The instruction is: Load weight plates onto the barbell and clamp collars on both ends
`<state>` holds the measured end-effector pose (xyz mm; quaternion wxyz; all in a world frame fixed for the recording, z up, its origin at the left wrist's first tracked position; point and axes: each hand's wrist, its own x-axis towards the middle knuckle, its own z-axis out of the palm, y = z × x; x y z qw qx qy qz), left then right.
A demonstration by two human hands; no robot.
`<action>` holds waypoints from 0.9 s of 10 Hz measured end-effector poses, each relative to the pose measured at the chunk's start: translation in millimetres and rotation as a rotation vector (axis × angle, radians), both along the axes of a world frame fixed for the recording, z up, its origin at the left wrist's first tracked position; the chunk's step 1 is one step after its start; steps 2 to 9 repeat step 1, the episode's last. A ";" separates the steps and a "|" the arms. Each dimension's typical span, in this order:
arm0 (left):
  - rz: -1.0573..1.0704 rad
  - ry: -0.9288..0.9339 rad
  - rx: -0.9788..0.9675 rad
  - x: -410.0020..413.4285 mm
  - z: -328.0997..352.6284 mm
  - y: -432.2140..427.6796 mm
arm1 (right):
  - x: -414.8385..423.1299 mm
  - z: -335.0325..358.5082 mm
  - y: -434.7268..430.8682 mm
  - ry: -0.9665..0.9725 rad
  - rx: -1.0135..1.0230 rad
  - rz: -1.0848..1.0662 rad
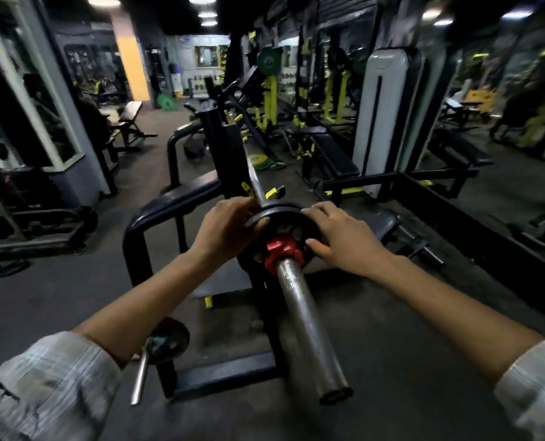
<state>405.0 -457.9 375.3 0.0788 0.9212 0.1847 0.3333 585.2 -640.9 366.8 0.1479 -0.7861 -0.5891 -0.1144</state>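
Head view, near to far: the barbell's bare steel sleeve (309, 332) runs from its capped end at about five o'clock, low in the frame, up toward twelve o'clock, so its long axis points almost straight away from the person. A red collar (280, 251) sits on the sleeve, touching the outer face of the black weight plates (288, 218); whether its lever is latched I cannot tell. The left hand (229, 229) curls its fingers over the plates' rim at nine o'clock; the right hand (339, 235) lies spread on the rim at three o'clock, thumb pointing in near the collar. Both are about equally near it, the right thumb nearest. I judge this end nearly finished. Beyond, the thin shaft (254, 179) continues over the black rack (223, 144) toward the far end, blurred. Floor lies open to the right; the rack frame crowds the left.
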 end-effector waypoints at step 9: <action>-0.127 0.118 0.090 0.6 29.0 8.1 | -3.2 22.9 -9.4 0.063 0.002 -0.136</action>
